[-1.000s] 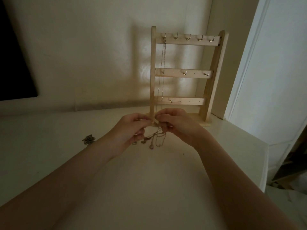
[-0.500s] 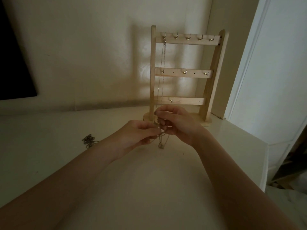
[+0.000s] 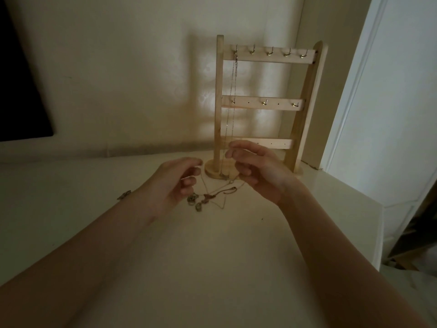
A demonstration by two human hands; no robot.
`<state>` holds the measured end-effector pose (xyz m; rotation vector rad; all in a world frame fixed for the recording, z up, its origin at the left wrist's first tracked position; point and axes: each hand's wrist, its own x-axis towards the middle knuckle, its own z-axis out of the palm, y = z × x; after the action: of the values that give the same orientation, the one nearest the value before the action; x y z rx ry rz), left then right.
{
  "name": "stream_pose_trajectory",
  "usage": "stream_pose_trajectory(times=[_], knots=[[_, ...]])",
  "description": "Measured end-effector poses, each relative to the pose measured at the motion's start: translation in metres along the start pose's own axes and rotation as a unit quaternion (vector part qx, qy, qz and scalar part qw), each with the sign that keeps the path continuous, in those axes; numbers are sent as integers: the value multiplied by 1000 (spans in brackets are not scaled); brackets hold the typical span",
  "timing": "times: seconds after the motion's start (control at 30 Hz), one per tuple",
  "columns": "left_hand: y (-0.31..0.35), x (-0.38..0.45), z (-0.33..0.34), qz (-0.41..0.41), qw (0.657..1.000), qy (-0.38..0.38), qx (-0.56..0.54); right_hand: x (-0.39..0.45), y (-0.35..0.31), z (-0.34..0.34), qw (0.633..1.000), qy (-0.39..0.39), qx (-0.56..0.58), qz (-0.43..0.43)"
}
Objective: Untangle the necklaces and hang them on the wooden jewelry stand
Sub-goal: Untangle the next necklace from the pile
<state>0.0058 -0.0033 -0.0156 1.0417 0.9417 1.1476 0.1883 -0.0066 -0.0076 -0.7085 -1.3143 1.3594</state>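
A wooden jewelry stand (image 3: 305, 100) with three hooked bars stands against the wall. One thin necklace (image 3: 233, 95) hangs from its top left hook. In front of the stand's base, a tangle of fine chains with small pendants (image 3: 208, 197) lies partly on the white surface. My left hand (image 3: 175, 183) pinches a chain strand that runs down to the tangle. My right hand (image 3: 257, 171) is raised beside the lowest bar and pinches another strand between thumb and forefinger. The strands stretch between both hands.
Another small clump of jewelry (image 3: 124, 194) lies on the white tabletop (image 3: 212, 256) left of my left wrist. The tabletop ends at the right edge, beside a white door frame (image 3: 354, 91). A dark panel (image 3: 21, 79) fills the left wall.
My hands have moved apart and my right hand has risen. The tangle has been drawn out, with its pendants now spread low between my hands.
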Motion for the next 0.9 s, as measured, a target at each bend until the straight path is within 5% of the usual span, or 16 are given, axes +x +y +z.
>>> stream_pose_trajectory(times=[0.13,0.3,0.57,0.73,0.9], knots=[[-7,-5,7,26,983,-37,177,2,0,-4,999,38,29,-20],[-15,-5,8,89,911,-79,396,3,0,-2,997,66,25,-28],[-17,-1,4,181,870,-34,457,6,-2,-11,978,178,74,-85],[-13,-3,4,92,972,-26,215,6,-1,-14,969,225,44,-98],[-7,-5,7,33,995,-26,96,4,0,-9,950,283,-85,-99]])
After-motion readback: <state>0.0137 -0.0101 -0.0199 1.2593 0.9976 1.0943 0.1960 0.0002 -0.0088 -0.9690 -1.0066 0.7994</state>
